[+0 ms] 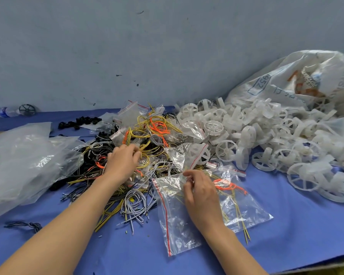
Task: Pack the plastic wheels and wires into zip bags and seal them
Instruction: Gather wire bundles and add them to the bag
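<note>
A tangled heap of yellow, orange, grey and black wires (147, 135) covers the middle of the blue table (286, 225). My left hand (122, 162) reaches into the heap, its fingers curled round a yellow wire bundle (145, 153). My right hand (200, 195) pinches the mouth of a clear zip bag (179, 225) with a red seal strip, lying flat in front of me. Under it lies a second zip bag (238, 199) holding orange and yellow wires. White plastic wheels (256, 135) are piled at the right.
A large white sack (298, 80) spills wheels at the back right. Crumpled clear plastic bags (24, 159) lie at the left. Small black parts (79, 122) and a water bottle (8, 111) sit near the back wall. The table edge runs along the lower right.
</note>
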Available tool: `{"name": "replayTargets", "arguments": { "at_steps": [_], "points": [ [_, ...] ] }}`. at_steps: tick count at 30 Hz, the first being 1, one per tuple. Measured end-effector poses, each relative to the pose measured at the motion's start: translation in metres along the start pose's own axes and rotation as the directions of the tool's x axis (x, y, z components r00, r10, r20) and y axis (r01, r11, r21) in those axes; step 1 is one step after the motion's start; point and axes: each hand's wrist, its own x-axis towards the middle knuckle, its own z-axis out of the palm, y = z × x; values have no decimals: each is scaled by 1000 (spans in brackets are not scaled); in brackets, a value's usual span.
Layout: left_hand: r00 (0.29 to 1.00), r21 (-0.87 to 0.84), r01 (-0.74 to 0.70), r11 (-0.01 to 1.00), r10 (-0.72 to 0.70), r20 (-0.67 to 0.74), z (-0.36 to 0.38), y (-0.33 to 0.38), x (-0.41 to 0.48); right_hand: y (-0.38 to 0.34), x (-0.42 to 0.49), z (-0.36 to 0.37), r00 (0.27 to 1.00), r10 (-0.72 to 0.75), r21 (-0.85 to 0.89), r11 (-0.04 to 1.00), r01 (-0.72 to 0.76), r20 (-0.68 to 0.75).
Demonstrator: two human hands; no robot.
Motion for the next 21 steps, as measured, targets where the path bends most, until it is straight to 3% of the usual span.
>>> {"name": "replayTargets", "arguments": {
  "at_steps": [5, 9, 12, 16, 18, 21],
  "points": [
    [968, -331, -93, 939, 7, -251, -29, -3, -8, 1, 0, 0, 1000, -7, 1, 1000, 7, -5],
    [938, -499, -199, 843, 15, -347, -53, 5, -17, 0, 0, 0, 999, 23, 55, 998, -21, -39],
    [914, -428, -306, 851, 137, -381, -70, 14, -23, -8, 3, -6, 986, 81, 139, 988, -61, -144],
    [813, -108, -527, 843, 463, -353, -92, 30, -31, -44, 27, -29, 957, -9, 154, 987, 56, -290],
    [774, 12, -589, 808, 569, -278, -98, 42, -36, -67, 45, -40, 970, -73, 139, 985, 107, -231],
    [757, -27, -627, 779, 600, -257, -102, 56, -42, -89, 64, -49, 989, -151, 128, 980, 150, 3]
  ]
}}
